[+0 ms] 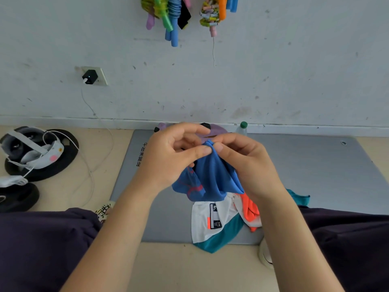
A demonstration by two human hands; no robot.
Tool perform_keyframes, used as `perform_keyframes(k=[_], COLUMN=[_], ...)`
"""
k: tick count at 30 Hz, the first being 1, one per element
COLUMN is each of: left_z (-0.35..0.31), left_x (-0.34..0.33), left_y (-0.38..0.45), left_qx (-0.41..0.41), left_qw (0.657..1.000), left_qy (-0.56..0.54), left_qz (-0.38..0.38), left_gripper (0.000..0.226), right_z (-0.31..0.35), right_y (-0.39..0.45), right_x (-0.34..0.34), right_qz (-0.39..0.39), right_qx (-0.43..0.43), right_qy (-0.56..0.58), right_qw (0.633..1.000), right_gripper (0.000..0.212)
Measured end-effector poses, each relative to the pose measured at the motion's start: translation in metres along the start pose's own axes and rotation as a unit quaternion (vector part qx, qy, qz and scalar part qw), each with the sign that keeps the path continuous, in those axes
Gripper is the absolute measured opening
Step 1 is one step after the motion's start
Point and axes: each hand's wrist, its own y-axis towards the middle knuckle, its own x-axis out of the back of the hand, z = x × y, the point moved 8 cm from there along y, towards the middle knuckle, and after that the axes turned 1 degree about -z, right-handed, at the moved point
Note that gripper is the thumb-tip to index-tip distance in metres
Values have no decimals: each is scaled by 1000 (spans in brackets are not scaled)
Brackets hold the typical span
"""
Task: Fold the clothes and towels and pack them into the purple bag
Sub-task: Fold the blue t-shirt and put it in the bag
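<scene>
A blue garment (210, 178) with red lines hangs in the air above the grey mat (305, 169). My left hand (174, 152) and my right hand (246, 163) pinch its top edge together, fingertips almost touching. Under it on the mat lies a white, teal and orange garment (212, 224) with a dark label. The purple bag (216, 130) sits at the far edge of the mat by the wall, mostly hidden behind my hands.
A plastic bottle with a green cap (243, 127) stands beside the bag. On the floor at left lie black discs (42, 154), a headset and a white cable. A charger (89, 76) is plugged into the wall. Coloured ropes (172, 15) hang above. My dark-trousered legs flank the mat.
</scene>
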Motion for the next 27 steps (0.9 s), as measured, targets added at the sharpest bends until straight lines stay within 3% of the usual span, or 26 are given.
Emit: perform_keyframes(k=[5,9,13,20,27], left_z=[0,3,9,10,15], left_x=[8,12,11,17,18], left_y=[1,1,1,2,3], left_qx=[-23,-23,6,-1,-25], left_qw=[999,995,999,1000,998], left_qy=[49,93,47,-4,41], left_qz=[0,-11,-5,-15,-28], left_gripper=[15,10,6,11,15], right_z=[-4,5,9,-6,-3], right_y=[-1,-2,-3,2,2], right_x=[-5,-10,-17,-6,-13], right_qz=[33,15,25,12,30], right_qx=[-11,55,116,74,96], right_qy=[-4,-19,-152,-161,-194], right_qw=[999,998,981,984,976], right_gripper=[11,18,21,24,21])
